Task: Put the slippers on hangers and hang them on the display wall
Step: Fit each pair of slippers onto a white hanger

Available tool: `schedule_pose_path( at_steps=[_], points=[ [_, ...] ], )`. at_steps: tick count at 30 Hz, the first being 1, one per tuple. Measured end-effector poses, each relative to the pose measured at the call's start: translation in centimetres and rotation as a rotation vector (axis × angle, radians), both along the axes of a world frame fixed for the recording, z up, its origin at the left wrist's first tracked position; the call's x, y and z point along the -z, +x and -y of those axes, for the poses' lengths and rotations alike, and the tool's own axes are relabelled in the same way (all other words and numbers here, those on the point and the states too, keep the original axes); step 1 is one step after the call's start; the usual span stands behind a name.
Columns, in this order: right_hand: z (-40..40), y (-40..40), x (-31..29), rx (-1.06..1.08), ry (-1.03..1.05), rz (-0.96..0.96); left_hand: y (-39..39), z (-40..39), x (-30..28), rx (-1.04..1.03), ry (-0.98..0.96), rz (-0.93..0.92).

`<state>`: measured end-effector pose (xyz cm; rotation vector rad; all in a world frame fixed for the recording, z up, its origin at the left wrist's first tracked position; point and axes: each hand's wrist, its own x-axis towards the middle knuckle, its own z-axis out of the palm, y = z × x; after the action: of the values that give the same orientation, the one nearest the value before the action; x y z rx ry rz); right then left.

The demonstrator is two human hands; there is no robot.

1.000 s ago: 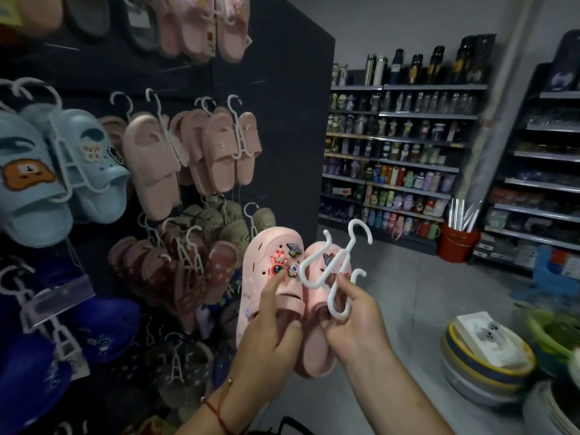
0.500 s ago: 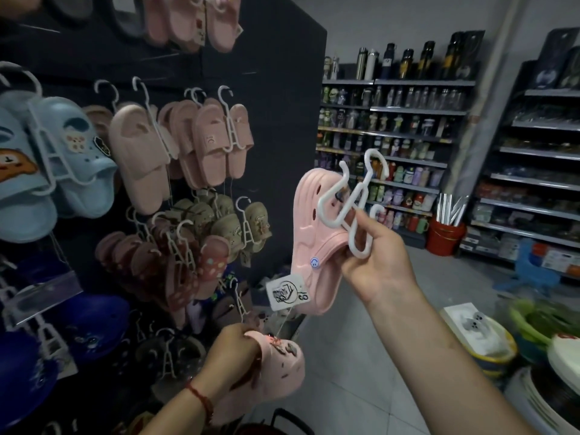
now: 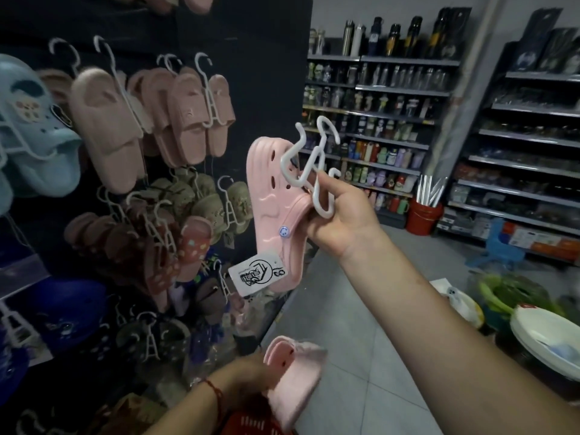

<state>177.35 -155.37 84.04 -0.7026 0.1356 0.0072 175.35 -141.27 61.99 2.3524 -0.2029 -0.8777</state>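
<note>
Display wall (image 3: 257, 73): dark panel at left, hung with blue, pink and brown slippers on white hangers, as half a second ago.
Left hand (image 3: 248, 372): low in view, lower than before; fingers clamped on the second pink slipper (image 3: 293, 375), blurred.
Pink slipper (image 3: 271, 211): raised beside the wall, tag (image 3: 257, 273) dangling, slightly higher than before.
Right hand (image 3: 342, 215): fingers closed on the slipper and the white hanger (image 3: 314, 164) together.
</note>
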Motion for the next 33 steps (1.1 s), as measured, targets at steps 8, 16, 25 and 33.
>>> schedule_pose_path(
  at_steps=[8,16,25,33],
  points=[
    [5.0,-1.3,2.0,0.245,-0.119,0.051,1.2,1.7,3.2,-0.425,-0.286,0.084],
    [5.8,-5.1,7.4,0.538,-0.441,-0.047,3.3,-3.5,-1.9,-0.630,-0.360,0.463],
    [1.1,-5.8,11.7,0.319,-0.547,-0.155,5.2,-5.0,-6.8,-0.540,-0.286,0.760],
    [-2.7,-6.2,12.4,0.127,-0.564,-0.161,6.7,-5.1,-8.0,-0.507,-0.114,0.892]
  ],
)
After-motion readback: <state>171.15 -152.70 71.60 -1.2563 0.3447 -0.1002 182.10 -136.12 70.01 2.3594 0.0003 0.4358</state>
